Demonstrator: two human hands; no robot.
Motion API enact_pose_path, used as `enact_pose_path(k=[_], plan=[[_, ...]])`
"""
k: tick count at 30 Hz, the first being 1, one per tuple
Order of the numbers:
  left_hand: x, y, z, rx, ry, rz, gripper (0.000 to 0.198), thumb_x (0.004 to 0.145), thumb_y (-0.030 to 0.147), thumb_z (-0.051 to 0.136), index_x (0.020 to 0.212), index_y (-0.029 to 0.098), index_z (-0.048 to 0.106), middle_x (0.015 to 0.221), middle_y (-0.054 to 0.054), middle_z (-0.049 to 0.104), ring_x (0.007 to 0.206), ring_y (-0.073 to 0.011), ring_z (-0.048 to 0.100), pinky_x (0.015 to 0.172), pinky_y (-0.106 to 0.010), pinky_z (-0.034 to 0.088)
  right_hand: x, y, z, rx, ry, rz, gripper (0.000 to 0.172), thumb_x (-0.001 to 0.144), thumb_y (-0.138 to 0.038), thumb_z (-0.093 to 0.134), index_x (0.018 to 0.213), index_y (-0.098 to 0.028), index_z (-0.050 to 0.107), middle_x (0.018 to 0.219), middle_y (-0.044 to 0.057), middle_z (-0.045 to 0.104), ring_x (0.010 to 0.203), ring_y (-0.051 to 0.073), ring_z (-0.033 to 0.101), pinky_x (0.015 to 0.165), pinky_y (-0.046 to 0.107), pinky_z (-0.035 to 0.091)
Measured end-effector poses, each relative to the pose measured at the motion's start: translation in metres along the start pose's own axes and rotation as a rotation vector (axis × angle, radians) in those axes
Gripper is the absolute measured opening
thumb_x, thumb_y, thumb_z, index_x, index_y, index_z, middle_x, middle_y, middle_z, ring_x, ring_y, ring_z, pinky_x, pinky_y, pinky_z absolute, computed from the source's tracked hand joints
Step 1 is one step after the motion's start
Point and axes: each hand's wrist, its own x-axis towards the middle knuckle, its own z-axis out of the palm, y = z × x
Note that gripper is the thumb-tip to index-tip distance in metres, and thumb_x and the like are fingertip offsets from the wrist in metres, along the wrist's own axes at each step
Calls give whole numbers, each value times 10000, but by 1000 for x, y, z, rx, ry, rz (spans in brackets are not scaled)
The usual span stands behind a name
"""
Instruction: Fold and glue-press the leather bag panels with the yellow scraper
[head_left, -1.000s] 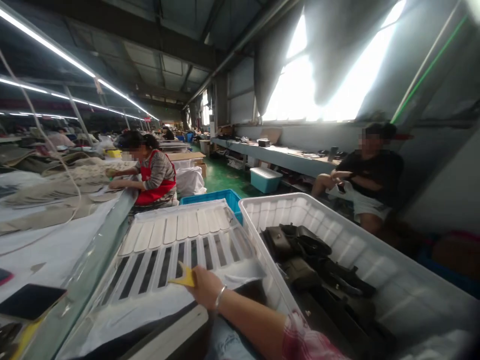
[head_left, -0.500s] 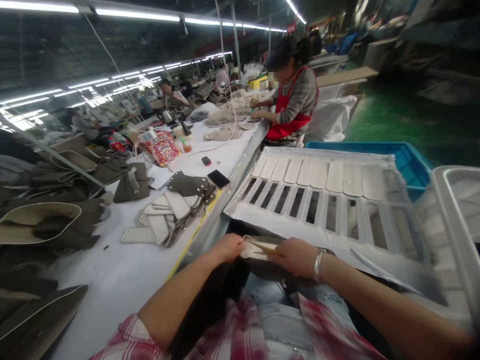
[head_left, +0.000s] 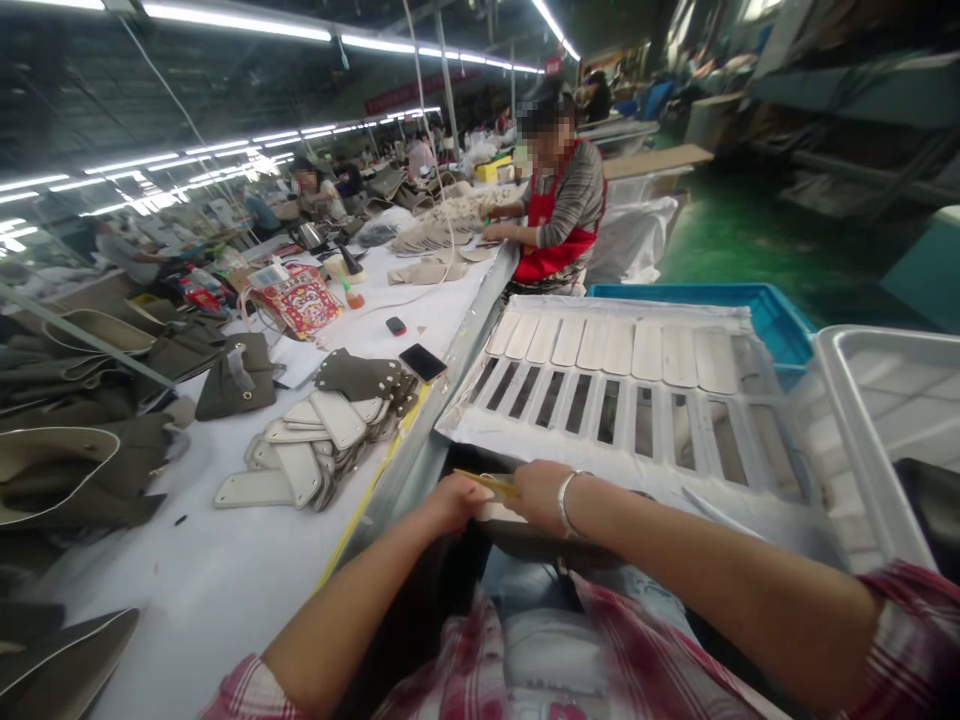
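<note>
Two hands, working together at the lap: right hand (head_left: 546, 492), grip closed round a yellow tool (head_left: 504, 487); left hand (head_left: 457, 500), grip pinched on the end of a dark piece (head_left: 529, 542). Dark piece located between white-topped table (head_left: 232, 570) and white slatted rack (head_left: 555, 447).

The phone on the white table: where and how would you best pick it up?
I'd pinch the phone by its long edges, from above: it lies flat on the white table, uncovered, so its thin sides look like the natural hold.
</note>
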Motion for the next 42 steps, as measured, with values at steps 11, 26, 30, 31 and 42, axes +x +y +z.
enact_pose_path(k=[11,26,30,31,42], plan=[[-3,-39,0,-599,-176,115,395,706,474,649,758,177,393,520,73,457,436,-59,524,441,-149,444,-18,-12,-11,-173,-367,205,412,739,-360,614,404,-201,435,294,-5,438,233,123,400,349,242,328],[-10,-1,-6,-74,-116,-7,406,682,521,637,809,177,465,607,44,523,454,-103,545,373,-188,442,-20,-6,-13,-258,-529,224,362,849,-420,417,815,-110,599,567,55,622,417,159,573,414,250,434],[-13,9,-9,99,-117,-62,389,710,535,581,770,163,483,537,45,496,417,-117,537,370,-195,416,-19,-8,-15,-291,-541,210,378,840,-429,426,821,-103,616,552,54,615,415,160,569,423,256,440],[-12,8,-10,100,-141,-72,370,723,523,563,745,163,482,507,49,481,402,-119,532,370,-195,407,-18,-9,-15,-303,-544,207,382,839,-433,429,827,-102,620,549,55,614,420,164,573,433,260,446],[-4,10,-6,74,-77,-20,285,680,377,602,546,170,459,326,62,385,251,-89,370,310,-196,220,-23,-8,-18,-306,-523,179,373,856,-398,406,825,-104,634,544,55,617,394,144,552,438,255,454]])
